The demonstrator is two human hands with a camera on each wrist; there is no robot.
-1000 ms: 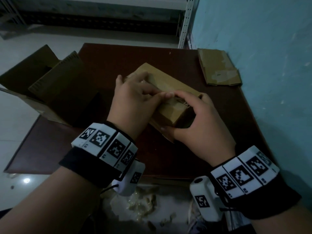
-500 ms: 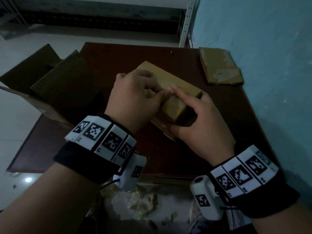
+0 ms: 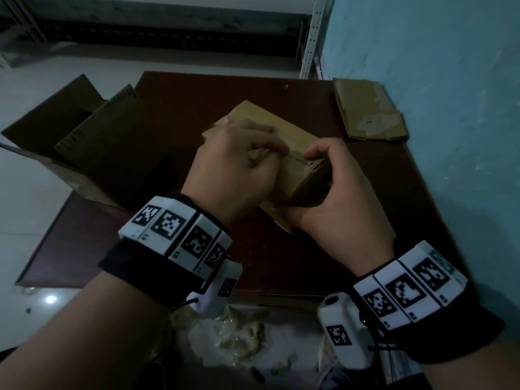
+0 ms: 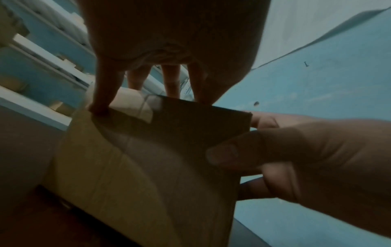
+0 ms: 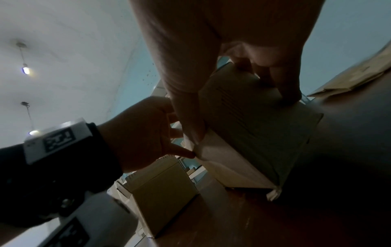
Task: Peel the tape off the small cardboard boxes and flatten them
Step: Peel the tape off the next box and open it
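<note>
A small brown cardboard box [image 3: 298,175] stands tilted on the dark table [image 3: 281,263], one end raised. My left hand [image 3: 236,167] lies over its top with the fingers curled down onto the top face. In the left wrist view the fingertips [image 4: 101,108] press on the box [image 4: 137,167] at its upper edge. My right hand [image 3: 337,198] grips the near right end, thumb on the end face and fingers bent over the top edge. The right wrist view shows that grip on the box [image 5: 253,133]. Whether tape is pinched is hidden.
A flattened box [image 3: 368,111] lies at the table's far right corner against the blue wall. A large open carton [image 3: 92,142] stands at the table's left edge. Crumpled tape scraps [image 3: 239,330] lie below the near edge. A metal shelf post [image 3: 309,38] rises behind.
My two hands' fingertips have parted on the box top: the right forefinger drew back to the right and curled over the edge. The left fingers curled more on top.
</note>
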